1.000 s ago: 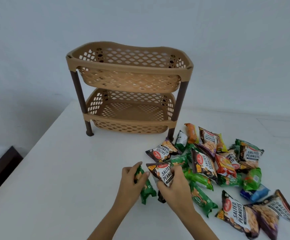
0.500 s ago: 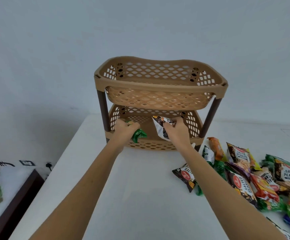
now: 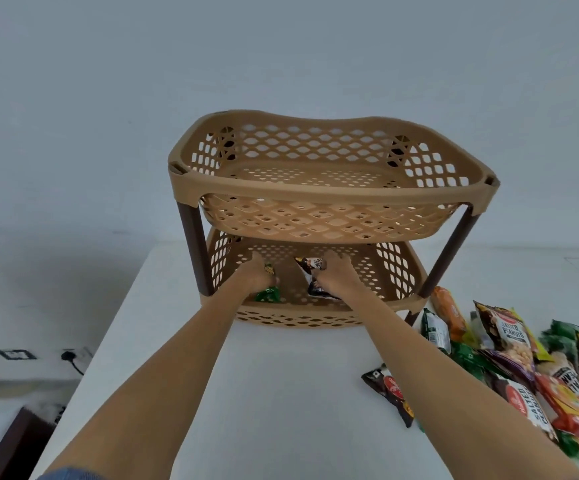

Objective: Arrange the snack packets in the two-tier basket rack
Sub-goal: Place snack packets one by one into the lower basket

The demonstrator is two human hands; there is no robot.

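A tan two-tier basket rack (image 3: 329, 199) with brown legs stands on the white table. Both my hands reach inside its lower basket (image 3: 395, 271). My left hand (image 3: 253, 275) is closed around a small green snack packet (image 3: 268, 294). A black salted-peanuts packet (image 3: 310, 271) is gripped by my right hand (image 3: 338, 275), standing upright near the basket's middle. The upper basket holds nothing. To the right lies a heap of loose snack packets (image 3: 523, 365).
The white table (image 3: 281, 393) ends at a left edge near my left forearm. Beyond it, lower down, are a wall socket with a plug (image 3: 68, 356) and dark furniture (image 3: 14, 441). A plain wall rises behind the rack.
Both hands lifted a packet each from the table, carried them forward, and now sit deeper inside the lower basket. The camera moved closer to the rack.
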